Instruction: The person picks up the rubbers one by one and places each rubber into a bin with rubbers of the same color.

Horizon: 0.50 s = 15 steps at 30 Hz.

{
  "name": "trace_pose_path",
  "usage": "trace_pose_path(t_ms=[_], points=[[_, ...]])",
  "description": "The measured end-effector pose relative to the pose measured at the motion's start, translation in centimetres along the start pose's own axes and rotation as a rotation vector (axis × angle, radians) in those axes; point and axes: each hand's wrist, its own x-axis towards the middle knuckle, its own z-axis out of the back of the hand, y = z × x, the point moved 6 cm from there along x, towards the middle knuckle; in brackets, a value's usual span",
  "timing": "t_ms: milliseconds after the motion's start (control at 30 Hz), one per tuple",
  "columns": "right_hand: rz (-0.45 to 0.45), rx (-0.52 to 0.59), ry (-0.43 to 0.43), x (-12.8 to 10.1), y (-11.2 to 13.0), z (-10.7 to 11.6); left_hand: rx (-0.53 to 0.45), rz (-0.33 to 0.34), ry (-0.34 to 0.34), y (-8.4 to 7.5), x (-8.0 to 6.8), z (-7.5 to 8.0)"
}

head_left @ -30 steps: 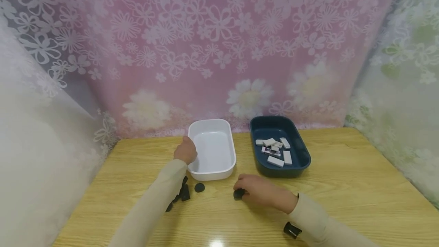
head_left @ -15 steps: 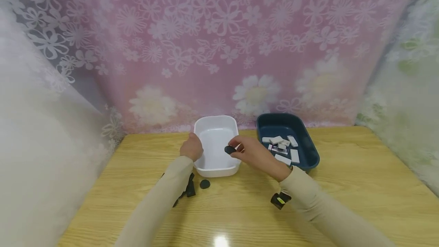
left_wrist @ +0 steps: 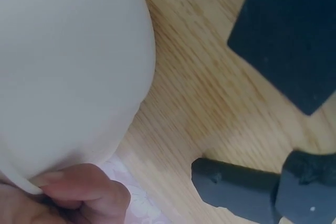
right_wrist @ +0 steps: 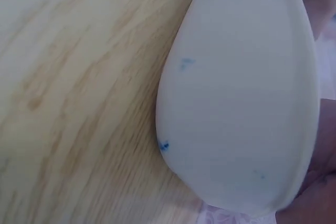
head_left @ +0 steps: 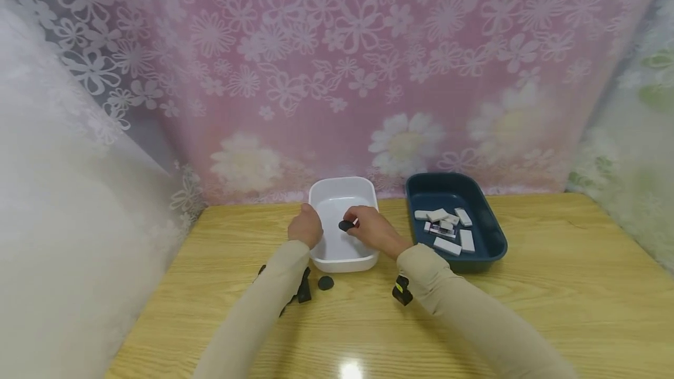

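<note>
Black piece [head_left: 346, 226] is sitting pinched in the fingertips of your right hand [head_left: 371, 230], and you are holding it just over the hollow of the white tub [head_left: 368, 192]. Your left hand [head_left: 306, 230] is gripping the tub's near-left rim, fingers curled over the edge, as the left wrist view shows. No black piece is showing on the tub's floor under your pinch, so the sorting into it looks barely begun. On the wooden table [head_left: 553, 285], on the near side of the tub from your pinch, a round black piece [head_left: 326, 282] and a few more dark pieces [head_left: 303, 292] by your left sleeve are waiting. To the right of your grip, the dark blue tub [head_left: 489, 221] is holding the white blocks [head_left: 446, 228], which look sorted.
</note>
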Motion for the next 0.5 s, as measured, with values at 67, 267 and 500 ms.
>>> trace_pose_path(t_ms=[67, 267, 500], points=[[0.016, -0.029, -0.005, 0.4, 0.1, -0.3, 0.005, 0.004, -0.004, 0.0, 0.0, 0.1], [0.049, -0.093, 0.001, 1.2, 0.3, -1.4, 0.012, 0.008, -0.01, 0.0, -0.2, 0.3], [0.027, -0.131, 0.017, 1.3, 0.0, -2.1, 0.03, 0.005, 0.01, -0.1, -0.2, 0.3]])
